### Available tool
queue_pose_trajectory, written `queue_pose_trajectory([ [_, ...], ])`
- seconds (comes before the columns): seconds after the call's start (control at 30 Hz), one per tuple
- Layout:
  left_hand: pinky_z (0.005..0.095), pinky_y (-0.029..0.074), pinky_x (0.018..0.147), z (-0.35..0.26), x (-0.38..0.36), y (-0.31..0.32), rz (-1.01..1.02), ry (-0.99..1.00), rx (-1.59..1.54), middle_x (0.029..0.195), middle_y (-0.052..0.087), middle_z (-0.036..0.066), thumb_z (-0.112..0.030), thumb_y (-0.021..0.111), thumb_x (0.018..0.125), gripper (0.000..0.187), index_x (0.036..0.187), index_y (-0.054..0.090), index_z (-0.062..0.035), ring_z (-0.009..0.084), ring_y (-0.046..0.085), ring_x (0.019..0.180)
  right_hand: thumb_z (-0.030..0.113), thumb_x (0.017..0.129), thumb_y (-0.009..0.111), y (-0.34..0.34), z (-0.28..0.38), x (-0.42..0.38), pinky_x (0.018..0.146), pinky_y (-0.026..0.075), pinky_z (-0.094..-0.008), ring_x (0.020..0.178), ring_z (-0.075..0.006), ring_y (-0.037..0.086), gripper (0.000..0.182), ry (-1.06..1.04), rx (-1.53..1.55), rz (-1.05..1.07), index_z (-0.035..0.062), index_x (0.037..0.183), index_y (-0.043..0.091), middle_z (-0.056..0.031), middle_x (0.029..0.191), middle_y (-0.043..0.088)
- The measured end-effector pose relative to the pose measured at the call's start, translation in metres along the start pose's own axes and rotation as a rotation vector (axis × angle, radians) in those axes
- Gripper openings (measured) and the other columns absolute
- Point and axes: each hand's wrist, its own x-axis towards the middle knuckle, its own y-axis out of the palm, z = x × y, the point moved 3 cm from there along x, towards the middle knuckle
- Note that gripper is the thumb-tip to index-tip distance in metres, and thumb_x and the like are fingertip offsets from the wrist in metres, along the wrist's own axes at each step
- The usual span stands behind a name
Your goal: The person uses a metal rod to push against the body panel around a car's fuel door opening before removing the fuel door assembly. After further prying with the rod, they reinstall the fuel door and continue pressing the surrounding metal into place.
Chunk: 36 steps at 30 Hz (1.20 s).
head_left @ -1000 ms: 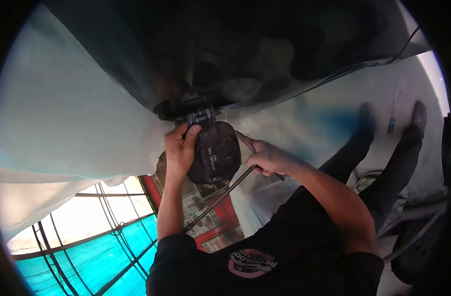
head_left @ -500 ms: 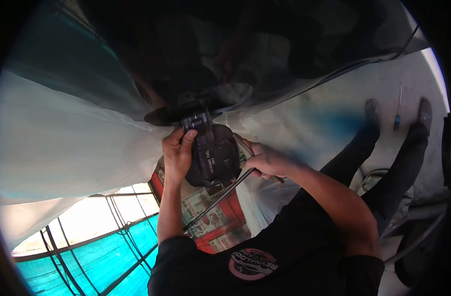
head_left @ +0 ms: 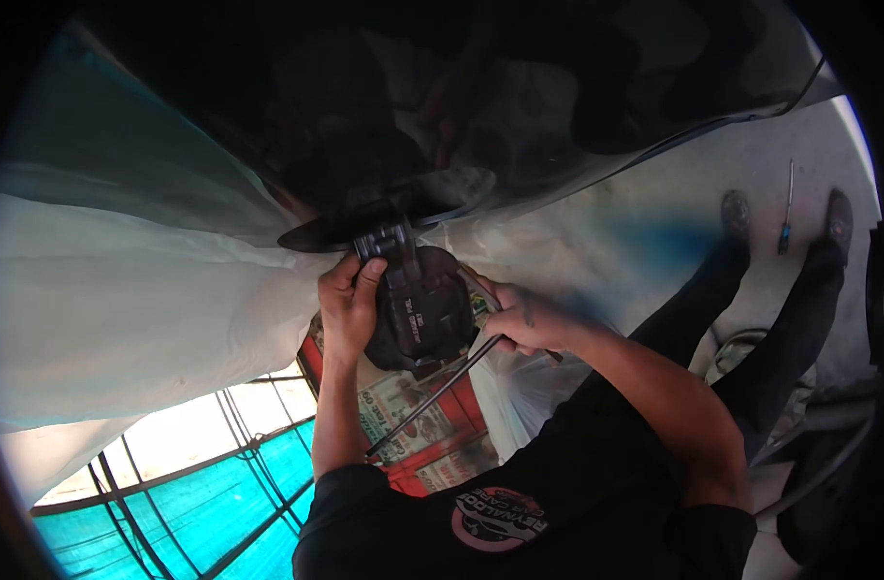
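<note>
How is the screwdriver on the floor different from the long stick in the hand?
The screwdriver lies on the floor; the dark rod is held in the right hand. The screwdriver has a blue handle; the dark rod shows no blue. Both look long and thin.

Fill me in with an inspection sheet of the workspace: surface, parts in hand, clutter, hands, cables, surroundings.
Surface: glossy dark panel above the hands; grey floor beyond.
Parts in hand: black flap with fuel lettering; thin rod, one piece or two, cannot tell.
Clutter: screwdriver on the floor between the shoes.
Hands: left hand grips the flap's hinge end; right hand holds the rod beside the flap.
Cables: thin dark lines cross the bright opening; cables or bars, cannot tell.
Surroundings: pale sheeting at left; printed sheets below the flap.
</note>
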Motion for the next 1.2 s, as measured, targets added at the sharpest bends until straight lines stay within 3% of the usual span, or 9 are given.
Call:
queue_pose_trajectory([
  [0.13,0.0259,0.044,0.069,-0.006,0.0,0.0,0.029,0.0,0.072,0.075,0.062,-0.001,-0.02,0.071,0.104,0.023,0.104,0.074,0.0029,0.0063,0.048,0.076,0.004,0.088,0.06,0.003,-0.011,0.008,0.064,0.057,-0.0283,0.123,-0.0242,0.066,0.08,-0.096,-0.034,-0.035,0.0055,0.164,0.038,-0.0226,0.175,0.022],
  [0.27,0.0248,0.045,0.076,-0.002,0.0,-0.006,0.048,-0.027,0.11,0.085,0.068,0.0,-0.019,0.07,0.105,0.022,0.11,0.075,0.0027,0.0067,0.053,0.082,0.0,0.088,0.062,0.001,-0.015,0.01,0.072,0.06,-0.0292,0.147,-0.0283,0.049,0.068,-0.128,-0.003,-0.031,0.0007,0.155,0.051,-0.0209,0.179,0.003],
  [0.37,0.0239,0.047,0.083,-0.004,0.0,-0.005,0.075,-0.059,0.105,0.096,0.073,0.0,-0.016,0.069,0.106,0.023,0.116,0.076,0.0023,0.0071,0.058,0.089,0.007,0.089,0.061,-0.001,-0.014,0.009,0.066,0.058,-0.0311,0.122,-0.0249,0.067,0.079,-0.088,-0.065,-0.02,0.0086,0.164,0.039,-0.0221,0.168,0.039],
  [0.43,0.0239,0.047,0.082,-0.004,-0.001,-0.005,0.074,-0.049,0.08,0.096,0.073,0.0,-0.017,0.069,0.106,0.023,0.116,0.076,0.0024,0.0073,0.058,0.088,0.016,0.089,0.06,-0.002,-0.004,0.002,0.059,0.053,-0.0313,0.086,-0.0184,0.07,0.091,0.036,-0.067,-0.008,0.0176,0.172,0.023,-0.0169,0.124,0.068],
  [0.47,0.0239,0.047,0.083,-0.003,-0.001,-0.006,0.076,-0.06,0.083,0.097,0.074,0.0,-0.016,0.069,0.106,0.023,0.116,0.076,0.0024,0.0074,0.058,0.089,0.016,0.089,0.06,-0.001,-0.006,0.003,0.059,0.053,-0.0313,0.086,-0.0184,0.07,0.091,0.036,-0.066,-0.007,0.0176,0.172,0.023,-0.0169,0.124,0.068],
  [0.53,0.024,0.048,0.084,-0.004,-0.001,-0.004,0.078,-0.07,0.087,0.097,0.074,0.001,-0.016,0.069,0.106,0.023,0.117,0.076,0.0024,0.0075,0.059,0.09,0.01,0.092,0.055,0.001,-0.008,0.004,0.046,0.036,-0.0256,0.055,-0.0072,0.046,0.092,-0.024,-0.031,-0.047,0.0258,0.173,0.016,0.0009,0.073,0.054],
  [0.87,0.0249,0.047,0.073,-0.005,-0.001,-0.001,0.01,-0.02,0.018,0.081,0.068,-0.002,-0.021,0.071,0.105,0.023,0.106,0.076,0.0019,0.0056,0.053,0.079,0.009,0.092,0.054,0.0,0.016,-0.009,0.047,0.037,-0.0251,0.057,-0.0076,0.047,0.095,0.034,-0.076,-0.039,0.0287,0.174,0.012,0.0,0.075,0.054],
  [0.93,0.0249,0.047,0.073,-0.005,-0.001,-0.001,0.017,-0.005,0.011,0.081,0.068,-0.002,-0.021,0.071,0.105,0.023,0.106,0.075,0.002,0.0056,0.053,0.078,0.009,0.085,0.052,0.0,0.009,-0.003,0.054,0.045,-0.0311,0.06,-0.0139,0.054,0.098,-0.017,-0.105,-0.048,0.0156,0.174,0.01,-0.0159,0.127,0.065],
  [1.2,0.0271,0.042,0.065,-0.004,-0.001,-0.002,-0.022,-0.038,0.103,0.071,0.062,0.0,-0.022,0.072,0.104,0.027,0.097,0.072,0.0045,0.0061,0.047,0.072,0.014,0.085,0.055,0.002,0.002,-0.001,0.05,0.042,-0.0301,0.059,-0.0118,0.053,0.097,-0.014,-0.055,-0.037,0.014,0.173,0.014,-0.0034,0.079,0.06],
])
